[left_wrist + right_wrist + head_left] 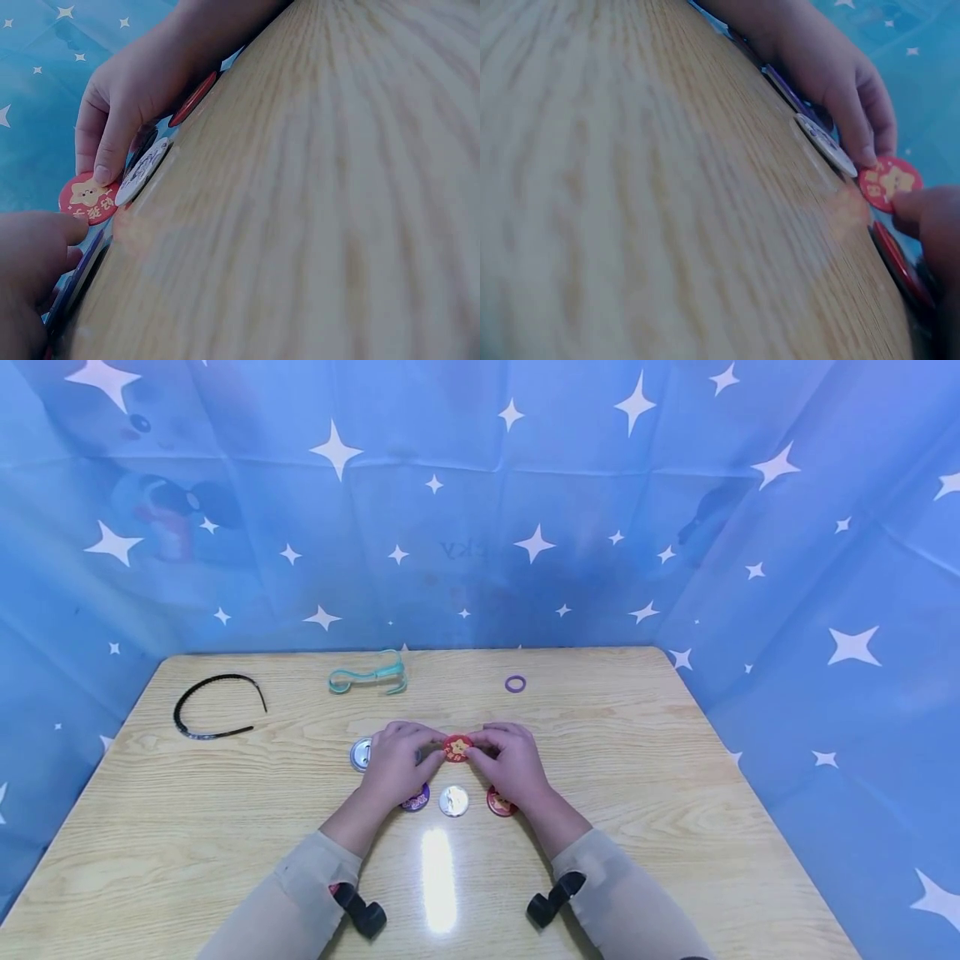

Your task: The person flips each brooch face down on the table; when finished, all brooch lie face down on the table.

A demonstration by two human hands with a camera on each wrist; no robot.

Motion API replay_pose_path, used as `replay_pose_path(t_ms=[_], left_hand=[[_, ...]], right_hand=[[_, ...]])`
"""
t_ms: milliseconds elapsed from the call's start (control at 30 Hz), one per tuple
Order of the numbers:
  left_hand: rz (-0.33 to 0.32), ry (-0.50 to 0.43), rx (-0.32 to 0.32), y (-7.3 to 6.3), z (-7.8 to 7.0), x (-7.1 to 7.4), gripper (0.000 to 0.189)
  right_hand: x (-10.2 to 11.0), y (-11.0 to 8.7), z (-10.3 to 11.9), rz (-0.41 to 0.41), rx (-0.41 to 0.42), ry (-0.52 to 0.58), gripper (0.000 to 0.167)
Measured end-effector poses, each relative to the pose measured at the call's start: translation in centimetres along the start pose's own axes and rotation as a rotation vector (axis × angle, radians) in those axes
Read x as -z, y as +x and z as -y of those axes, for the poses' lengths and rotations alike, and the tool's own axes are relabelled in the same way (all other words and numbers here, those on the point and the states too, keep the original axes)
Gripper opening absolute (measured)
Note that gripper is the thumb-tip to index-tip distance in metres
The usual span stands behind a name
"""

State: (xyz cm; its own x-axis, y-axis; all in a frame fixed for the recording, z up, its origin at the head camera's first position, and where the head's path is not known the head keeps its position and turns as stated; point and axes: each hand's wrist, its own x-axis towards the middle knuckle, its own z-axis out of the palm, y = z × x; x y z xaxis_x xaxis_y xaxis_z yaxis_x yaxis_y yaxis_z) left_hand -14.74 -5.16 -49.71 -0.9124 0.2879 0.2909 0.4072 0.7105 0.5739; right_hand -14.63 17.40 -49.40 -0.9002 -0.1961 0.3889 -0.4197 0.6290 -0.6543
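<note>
Between both hands a round red badge [457, 747] with a yellow star figure is held tilted up, its printed face toward me. My left hand [399, 762] pinches its left edge, and my right hand [514, 763] pinches the right edge, thumbs in front. Nearer me lie a white badge [453, 801], a purple badge [416, 798] partly under the left hand, and another red badge [501, 802] partly covered by the right hand. A badge with its metal back up [361, 754] shows left of the left hand. In the left wrist view the held badge [88, 198] appears just above the tabletop.
A black headband [197, 735] lies at the table's back left. Farther back are a turquoise strap-like item [375, 674] and a purple ring [515, 677]. The wooden table [637, 760] ends at a blue star-patterned curtain [465, 510].
</note>
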Motion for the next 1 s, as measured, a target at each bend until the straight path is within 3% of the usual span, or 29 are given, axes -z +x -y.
replay_pose_path(t_ms=[233,500,700,1000], left_hand=[[-0.011,-0.031,-0.008,0.06,0.07,-0.1,0.019],[-0.044,-0.049,-0.04,-0.12,0.1,-0.03,0.013],[-0.038,-0.05,-0.058,-0.12,0.14,-0.12,0.014],[0.002,-0.05,-0.032,-0.07,0.13,-0.19,0.022]], right_hand=[[0.1,-0.12,0.21,0.003,-0.007,0.02,0.015],[-0.07,-0.07,-0.15,-0.027,0.079,0.019,0.012],[-0.15,-0.03,-0.44,-0.035,0.113,-0.003,0.011],[-0.21,-0.05,-0.66,-0.016,0.11,-0.043,0.012]])
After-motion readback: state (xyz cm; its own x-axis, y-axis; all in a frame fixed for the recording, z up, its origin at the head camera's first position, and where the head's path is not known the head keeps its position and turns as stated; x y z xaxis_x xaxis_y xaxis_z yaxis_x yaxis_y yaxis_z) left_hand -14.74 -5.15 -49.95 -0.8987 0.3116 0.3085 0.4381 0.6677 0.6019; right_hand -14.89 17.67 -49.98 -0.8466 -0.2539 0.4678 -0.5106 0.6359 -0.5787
